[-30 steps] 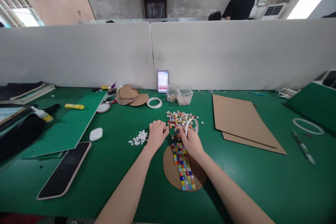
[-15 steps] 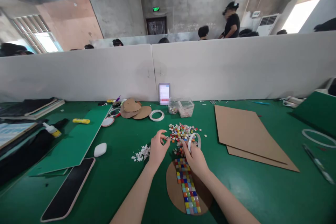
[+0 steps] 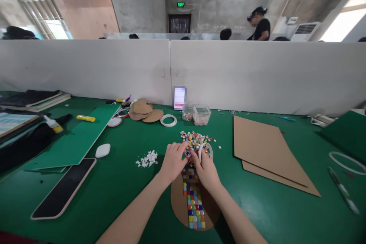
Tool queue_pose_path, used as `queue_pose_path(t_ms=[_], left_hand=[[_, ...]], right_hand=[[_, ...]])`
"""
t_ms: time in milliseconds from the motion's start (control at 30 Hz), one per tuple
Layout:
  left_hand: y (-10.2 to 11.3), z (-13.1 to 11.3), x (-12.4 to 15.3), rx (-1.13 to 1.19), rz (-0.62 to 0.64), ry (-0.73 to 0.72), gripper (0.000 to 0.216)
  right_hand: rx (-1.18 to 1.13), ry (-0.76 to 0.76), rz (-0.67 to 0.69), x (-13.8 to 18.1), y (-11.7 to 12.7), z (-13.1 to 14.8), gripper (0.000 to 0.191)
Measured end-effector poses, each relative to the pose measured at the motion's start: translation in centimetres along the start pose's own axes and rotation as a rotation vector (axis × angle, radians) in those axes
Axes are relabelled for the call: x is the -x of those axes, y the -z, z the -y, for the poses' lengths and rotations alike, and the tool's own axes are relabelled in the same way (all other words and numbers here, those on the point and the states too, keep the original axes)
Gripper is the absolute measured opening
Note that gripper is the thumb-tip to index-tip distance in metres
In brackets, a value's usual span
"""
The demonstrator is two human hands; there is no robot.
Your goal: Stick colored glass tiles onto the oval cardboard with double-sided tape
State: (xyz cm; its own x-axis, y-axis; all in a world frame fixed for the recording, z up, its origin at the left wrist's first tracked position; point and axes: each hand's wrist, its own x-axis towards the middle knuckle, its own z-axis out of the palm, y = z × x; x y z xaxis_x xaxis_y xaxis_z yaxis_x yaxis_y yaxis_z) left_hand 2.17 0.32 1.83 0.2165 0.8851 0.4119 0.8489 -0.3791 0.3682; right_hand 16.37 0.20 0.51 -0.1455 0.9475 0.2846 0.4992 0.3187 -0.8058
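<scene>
A round cardboard disc lies on the green table with a strip of small coloured mosaic tiles down its middle. Just beyond it is a loose pile of coloured tiles. My left hand is at the near edge of that pile, fingers pinched together at the top end of the strip. My right hand is closed on a white tape roll, its fingers meeting the left hand's. What the left fingers pinch is too small to make out.
White paper scraps lie left of my hands. A phone, a white oval object and a green board are at the left. Cardboard sheets lie right. Clear tile boxes, another tape roll and cardboard discs stand by the white partition.
My left hand has moved right from the pile's edge and closed against my right hand at the top of the tile strip. The camera view has shifted slightly.
</scene>
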Motion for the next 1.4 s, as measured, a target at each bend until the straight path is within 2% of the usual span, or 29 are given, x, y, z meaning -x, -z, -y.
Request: queue_pose_path(t_ms=[167,300,467,567,667,733,800,900,967,1200,1300,1400], left_hand=[[-0.2,-0.5,0.2,0.001,0.054,-0.076,0.038],[0.0,-0.1,0.1,0.016,0.05,-0.097,0.039],[0.3,1.6,-1.0,0.084,-0.013,0.047,0.022],[0.8,2.3,-1.3,0.111,0.0,0.116,0.026],[2.1,2.3,-1.0,0.152,0.118,0.094,0.032],[3.3,2.2,-0.6,0.188,0.293,0.026,0.042],[4.1,2.4,-0.2,0.19,0.431,-0.015,0.061],[4.2,3.2,0.1,0.131,0.53,-0.004,0.085],[3.7,3.9,0.1,0.099,0.543,0.019,0.088],[2.4,5.4,-0.5,0.17,0.362,0.246,0.053],[2.4,5.8,-0.7,0.227,0.371,0.327,0.04],[2.4,5.9,-0.6,0.271,0.423,0.382,0.036]], right_hand=[[-0.072,0.031,0.053,-0.3,0.1,0.0,0.018],[-0.15,0.022,0.1,-1.4,0.0,-0.4,0.022],[-0.188,-0.039,0.071,-3.4,0.1,-0.9,0.024],[-0.179,-0.055,0.047,-3.5,0.3,-0.8,0.021],[-0.165,-0.058,0.001,-2.6,0.4,-0.5,0.02],[-0.148,-0.05,-0.03,-1.7,0.4,-0.4,0.018],[-0.138,-0.041,-0.055,-1.0,0.2,-0.3,0.017],[-0.138,-0.03,-0.069,-0.4,-0.2,-0.1,0.016],[-0.139,-0.016,-0.064,-0.2,-0.5,-0.1,0.017],[-0.145,0.011,-0.065,0.0,-0.8,-0.3,0.019],[-0.141,0.011,-0.102,-0.1,-0.7,-0.3,0.019],[-0.144,0.005,-0.142,-0.3,-0.4,-0.3,0.019]])
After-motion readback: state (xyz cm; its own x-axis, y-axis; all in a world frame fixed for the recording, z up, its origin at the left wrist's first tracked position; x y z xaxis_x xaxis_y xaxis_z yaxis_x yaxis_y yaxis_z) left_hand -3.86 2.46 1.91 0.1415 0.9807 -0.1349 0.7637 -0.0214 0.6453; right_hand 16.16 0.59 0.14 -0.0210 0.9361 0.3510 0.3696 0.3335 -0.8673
